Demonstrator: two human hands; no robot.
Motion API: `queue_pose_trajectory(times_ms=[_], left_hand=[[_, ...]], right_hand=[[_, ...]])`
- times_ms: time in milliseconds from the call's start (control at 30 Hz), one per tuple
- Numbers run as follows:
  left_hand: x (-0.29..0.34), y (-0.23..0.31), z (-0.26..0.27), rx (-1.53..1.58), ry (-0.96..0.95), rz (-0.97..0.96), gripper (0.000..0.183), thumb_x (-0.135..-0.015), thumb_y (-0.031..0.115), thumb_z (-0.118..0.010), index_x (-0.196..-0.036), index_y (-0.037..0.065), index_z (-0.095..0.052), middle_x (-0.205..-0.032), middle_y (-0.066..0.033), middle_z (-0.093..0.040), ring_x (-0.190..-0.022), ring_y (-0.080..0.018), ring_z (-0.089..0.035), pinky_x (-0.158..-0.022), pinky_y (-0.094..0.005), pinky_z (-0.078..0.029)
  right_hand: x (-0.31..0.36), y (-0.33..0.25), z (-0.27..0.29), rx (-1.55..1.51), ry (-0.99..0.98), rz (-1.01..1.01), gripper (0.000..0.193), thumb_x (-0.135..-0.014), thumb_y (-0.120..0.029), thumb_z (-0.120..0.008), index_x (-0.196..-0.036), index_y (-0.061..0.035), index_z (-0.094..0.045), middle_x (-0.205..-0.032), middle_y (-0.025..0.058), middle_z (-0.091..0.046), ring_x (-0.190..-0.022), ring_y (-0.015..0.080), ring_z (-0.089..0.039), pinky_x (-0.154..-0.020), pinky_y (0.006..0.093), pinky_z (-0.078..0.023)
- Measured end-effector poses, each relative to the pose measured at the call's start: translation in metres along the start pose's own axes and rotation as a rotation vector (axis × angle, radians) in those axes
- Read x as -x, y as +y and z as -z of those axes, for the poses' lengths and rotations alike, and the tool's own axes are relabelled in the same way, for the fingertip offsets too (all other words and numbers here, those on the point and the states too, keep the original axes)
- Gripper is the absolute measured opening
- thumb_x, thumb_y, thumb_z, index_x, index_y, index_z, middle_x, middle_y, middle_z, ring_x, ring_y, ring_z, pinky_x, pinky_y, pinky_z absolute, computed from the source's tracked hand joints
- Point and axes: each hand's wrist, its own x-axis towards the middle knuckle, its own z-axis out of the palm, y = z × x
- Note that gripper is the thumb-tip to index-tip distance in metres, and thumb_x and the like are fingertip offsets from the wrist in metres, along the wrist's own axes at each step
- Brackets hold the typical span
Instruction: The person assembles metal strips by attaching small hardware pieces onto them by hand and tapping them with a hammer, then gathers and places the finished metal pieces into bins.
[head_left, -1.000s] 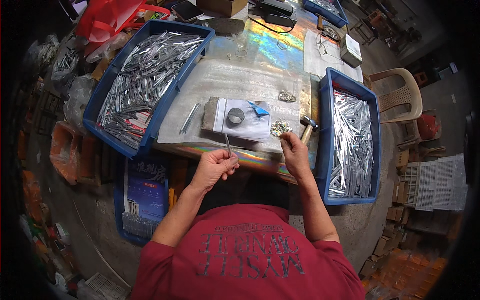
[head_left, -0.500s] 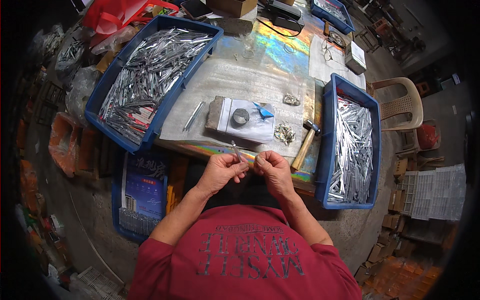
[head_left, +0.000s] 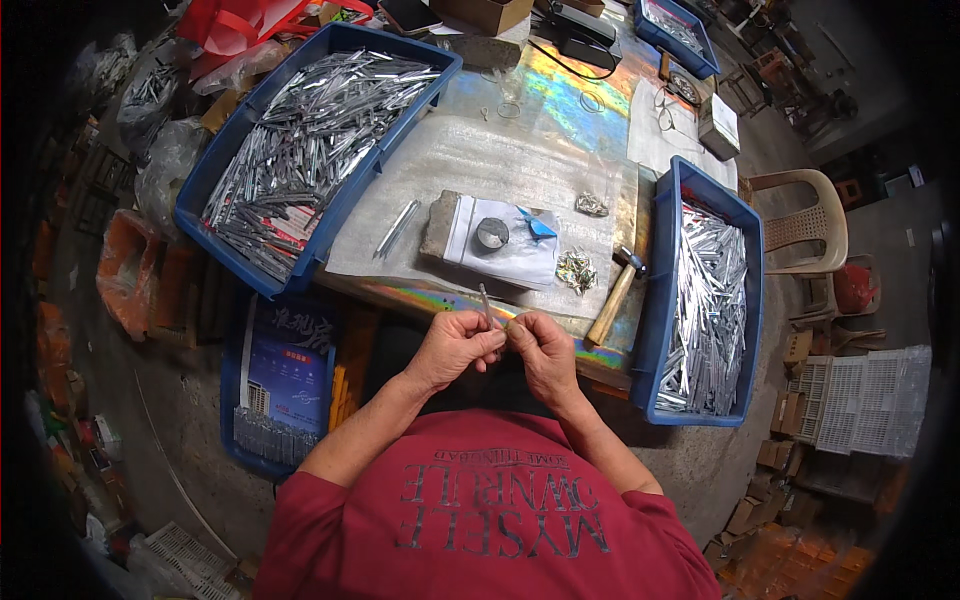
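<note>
My left hand (head_left: pixel 455 347) pinches a slim silver metal strip (head_left: pixel 486 302) that points up and away, just past the table's near edge. Against it, fingertips touching, my right hand (head_left: pixel 546 352) is closed in a pinch; whatever lies in its fingers is hidden. Beyond them a stone block topped with white paper (head_left: pixel 505 265) carries a small round grey container (head_left: pixel 492 233) and a blue scrap (head_left: pixel 540 227). To the block's right lies a pile of small shiny parts (head_left: pixel 576 270). A few loose strips (head_left: pixel 398 228) rest on the foam sheet to its left.
A big blue bin (head_left: pixel 190 225) heaped with metal strips stands at the left, another blue bin (head_left: pixel 650 395) at the right. A wooden-handled hammer (head_left: pixel 610 312) lies beside the right bin. Below left sits a crate with a blue poster (head_left: pixel 290 350). A beige chair (head_left: pixel 805 220) stands beyond the right bin.
My hands have come together, the right one meeting the left at the fingertips. The strip in my left hand has swung a little more upright. The whole view has shifted slightly.
</note>
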Motion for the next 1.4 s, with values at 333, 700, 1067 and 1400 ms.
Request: queue_pose_trajectory(times_ms=[333,700,1067,1400], left_hand=[[-0.003,-0.003,0.001,0.224,0.078,-0.044,0.012,-0.076,0.012,-0.057,-0.082,0.001,-0.055,-0.070,-0.0072,-0.058,-0.055,-0.0099,-0.054,-0.044,-0.0181,-0.045],[-0.005,-0.004,-0.002,0.420,0.211,-0.109,0.011,-0.077,0.014,-0.057,-0.082,0.004,-0.053,-0.073,-0.0077,-0.059,-0.056,-0.0107,-0.055,-0.044,-0.0176,-0.043],[-0.006,-0.007,-0.003,0.419,0.226,-0.162,0.011,-0.076,0.013,-0.058,-0.082,0.004,-0.053,-0.074,-0.0077,-0.059,-0.057,-0.0106,-0.055,-0.045,-0.0177,-0.044],[0.002,-0.008,-0.016,0.195,0.316,-0.320,0.008,-0.076,0.009,-0.058,-0.080,0.002,-0.056,-0.071,-0.0042,-0.058,-0.057,-0.0073,-0.052,-0.047,-0.0172,-0.042]], right_hand=[[0.003,-0.004,-0.006,-0.372,-0.074,-0.205,0.020,-0.084,-0.018,-0.047,-0.069,-0.0043,-0.045,-0.059,-0.0033,-0.039,-0.053,0.0048,-0.033,-0.048,0.0185,-0.027],[0.003,-0.007,-0.015,-0.564,-0.083,-0.276,0.022,-0.084,-0.021,-0.046,-0.069,-0.0054,-0.046,-0.059,-0.0043,-0.041,-0.052,0.0040,-0.033,-0.047,0.0183,-0.026],[0.003,-0.004,-0.017,-0.607,-0.076,-0.256,0.020,-0.084,-0.021,-0.047,-0.070,-0.0058,-0.047,-0.060,-0.0048,-0.041,-0.052,0.0038,-0.033,-0.047,0.0183,-0.026],[0.006,-0.001,-0.020,-0.760,-0.046,-0.276,0.018,-0.083,-0.018,-0.048,-0.070,-0.0064,-0.045,-0.065,-0.0006,-0.047,-0.053,0.0061,-0.037,-0.048,0.0192,-0.030]])
